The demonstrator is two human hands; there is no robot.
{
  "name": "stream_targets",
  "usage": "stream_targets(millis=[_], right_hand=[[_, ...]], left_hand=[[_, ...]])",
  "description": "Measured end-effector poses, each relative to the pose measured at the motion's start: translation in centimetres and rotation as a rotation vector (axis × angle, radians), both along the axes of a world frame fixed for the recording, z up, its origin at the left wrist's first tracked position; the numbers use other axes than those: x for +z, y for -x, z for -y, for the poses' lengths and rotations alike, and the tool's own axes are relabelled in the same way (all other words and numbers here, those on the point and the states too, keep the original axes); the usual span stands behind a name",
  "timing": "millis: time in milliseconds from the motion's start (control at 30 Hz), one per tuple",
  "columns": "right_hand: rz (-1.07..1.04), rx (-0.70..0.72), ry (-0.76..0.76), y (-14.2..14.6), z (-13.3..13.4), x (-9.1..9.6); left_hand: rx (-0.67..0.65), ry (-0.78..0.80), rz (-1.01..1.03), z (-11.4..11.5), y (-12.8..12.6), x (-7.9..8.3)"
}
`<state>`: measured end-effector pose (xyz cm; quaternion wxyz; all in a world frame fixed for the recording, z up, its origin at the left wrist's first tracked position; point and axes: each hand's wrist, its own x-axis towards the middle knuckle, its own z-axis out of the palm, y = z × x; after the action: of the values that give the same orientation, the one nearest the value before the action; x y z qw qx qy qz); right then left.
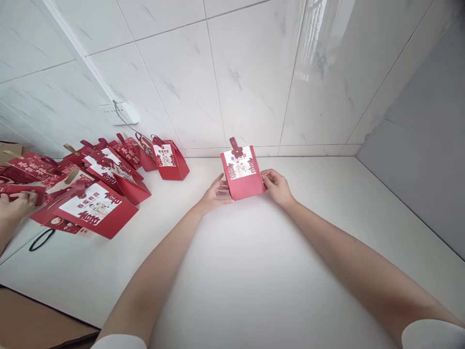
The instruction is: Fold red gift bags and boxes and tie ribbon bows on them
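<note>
A small red gift box (245, 186) with a white printed label and a dark red ribbon handle stands between my hands near the wall. My left hand (215, 196) holds its lower left side, with the fingers curved along the edge. On the other side, my right hand (278, 186) grips the lower right edge between thumb and fingers. The label shows a drawn couple and red characters. The back of the box is hidden from view.
At left stand several similar red gift boxes (169, 162), (116, 213) crowded together. Another person's hand (18, 206) touches a red piece at the left edge. A black hair tie (41, 240) lies on the white table (254, 271). A wall socket (121, 114) has a cable.
</note>
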<state>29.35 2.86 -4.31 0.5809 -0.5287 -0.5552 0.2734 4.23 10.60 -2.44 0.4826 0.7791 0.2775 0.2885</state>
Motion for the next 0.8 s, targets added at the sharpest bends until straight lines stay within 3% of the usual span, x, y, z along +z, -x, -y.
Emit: stream_targets(millis=[100,200,300,467,600,700,800], right_hand=[[-0.051,0.039,-0.034,0.4,0.7,0.7],[-0.031,0.162,-0.048,1.0,1.3,1.2],[0.043,0.255,-0.015,1.3,1.1,0.9],[0.314,0.071,0.137,0.6,-0.3,-0.8],[0.313,-0.003,0.116,0.3,-0.3,-1.0],[0.261,-0.017,0.071,0.5,0.4,-0.3],[0.142,0.035,-0.028,1.1,1.0,0.5]], left_hand=[[0.115,-0.020,-0.008,-0.1,-0.1,-0.4],[0.090,-0.051,-0.021,0.0,-0.1,-0.4],[0.098,-0.184,-0.084,0.1,-0.1,-0.4],[0.090,-0.302,-0.162,-0.3,-0.1,-1.0],[0.082,-0.355,-0.149,-0.6,0.1,-1.4],[0.073,-0.277,-0.092,-0.4,0.0,-1.3],[0.057,-0.046,-0.021,0.0,-0.2,-0.9]])
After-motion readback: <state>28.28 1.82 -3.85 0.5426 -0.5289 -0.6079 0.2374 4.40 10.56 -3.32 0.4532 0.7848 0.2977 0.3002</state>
